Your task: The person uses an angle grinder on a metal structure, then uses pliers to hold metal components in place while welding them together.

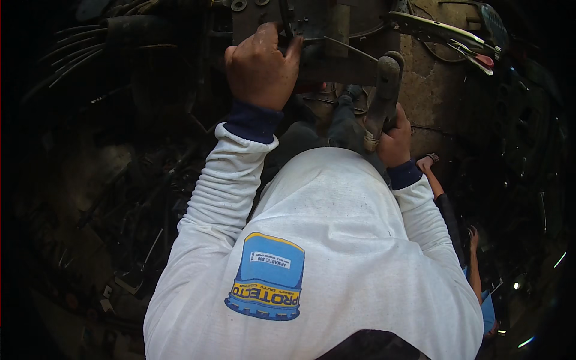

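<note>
My left hand [264, 69], fingers curled and thumb pressed in, closes on a dark metal bar [286, 17] that stands up over the metal work surface. My right hand [396, 139] wraps round a worn, grey-brown tool that looks like a welding electrode holder [387, 81]. From the upper end of that holder a thin, light rod [354, 49] runs left to dark metal beside the bar. What the rod's far tip touches is too dark to make out. Both my arms are in white sleeves with dark blue cuffs.
Washers [239, 5] lie at the top edge. A pale green curved part [438, 27] and a red-and-white piece [482, 62] are at upper right. Thin rods [78, 54] stick out at upper left. Another person's arm [474, 270] shows at right. Dark scrap surrounds me.
</note>
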A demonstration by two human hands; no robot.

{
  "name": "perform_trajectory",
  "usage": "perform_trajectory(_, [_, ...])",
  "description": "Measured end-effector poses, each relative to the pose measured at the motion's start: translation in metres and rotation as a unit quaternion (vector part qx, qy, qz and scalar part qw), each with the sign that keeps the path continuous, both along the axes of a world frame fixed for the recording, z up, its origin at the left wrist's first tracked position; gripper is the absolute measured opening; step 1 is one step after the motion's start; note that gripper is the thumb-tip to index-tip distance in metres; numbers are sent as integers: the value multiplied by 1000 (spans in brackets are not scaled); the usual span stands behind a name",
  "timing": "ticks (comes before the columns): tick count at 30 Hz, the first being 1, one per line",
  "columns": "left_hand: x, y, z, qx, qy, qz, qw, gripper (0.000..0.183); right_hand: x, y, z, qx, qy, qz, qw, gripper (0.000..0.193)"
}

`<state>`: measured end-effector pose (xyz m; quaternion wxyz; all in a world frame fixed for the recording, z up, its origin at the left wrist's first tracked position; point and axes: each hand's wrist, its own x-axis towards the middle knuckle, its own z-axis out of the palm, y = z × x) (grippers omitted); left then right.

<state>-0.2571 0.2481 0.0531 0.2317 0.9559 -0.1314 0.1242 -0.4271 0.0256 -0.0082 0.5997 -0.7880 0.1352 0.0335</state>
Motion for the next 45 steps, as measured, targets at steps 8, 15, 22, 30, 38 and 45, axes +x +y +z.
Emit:
perform_trajectory(8, [0,-3,4,13,13,4,1000,22,2,8,2,-2,-17,-24,1000,42])
perform_trajectory(15, [2,-3,4,-30,14,1,999,24,1,5,3,9,-9,-7,1000,38])
perform_trajectory(22, [2,-2,5,-26,16,3,1000,24,0,7,3,-4,-13,-16,1000,39])
perform_trajectory(30, [4,4,7,-33,25,-19,999,24,-2,7,2,2,0,-5,1000,36])
perform_trajectory(38, [15,18,26,-98,32,-63,993,25,-2,4,5,-4,-12,-9,1000,37])
perform_trajectory(45, [31,25,43,-37,69,-98,992,23,-3,4,5,0,-10,-23,1000,35])
